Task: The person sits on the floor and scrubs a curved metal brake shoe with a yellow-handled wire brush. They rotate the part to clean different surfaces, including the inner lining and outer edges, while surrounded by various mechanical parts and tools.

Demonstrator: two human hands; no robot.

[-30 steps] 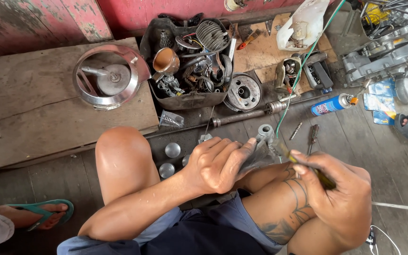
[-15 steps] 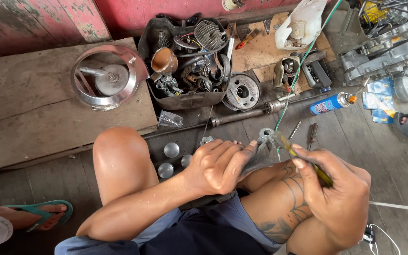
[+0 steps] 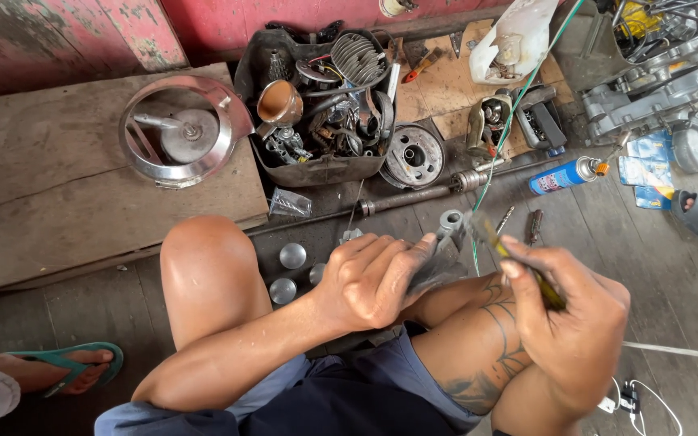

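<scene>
My left hand (image 3: 369,278) is closed around a small grey metal part (image 3: 448,230) with a round bore, held above my right knee. My right hand (image 3: 565,323) grips a yellow-green handled tool (image 3: 519,262), a brush or screwdriver, whose tip rests against that part. Both hands sit over my crossed bare legs, and a dark tattoo (image 3: 504,339) shows on my right leg. Two shiny round metal caps (image 3: 293,256) lie on the floor just left of my left hand, beside my left knee (image 3: 208,266).
A black tub of engine parts (image 3: 325,105) stands ahead, with a chrome round housing (image 3: 181,129) on a wooden board. A long steel shaft (image 3: 422,194), blue spray can (image 3: 563,175), screwdrivers (image 3: 535,226) and an engine case (image 3: 672,89) lie right. Other people's sandalled feet (image 3: 58,363) are at both sides.
My right hand has shifted slightly, moving the tool's tip up along the metal part. My left hand keeps its hold on the part almost unmoved.
</scene>
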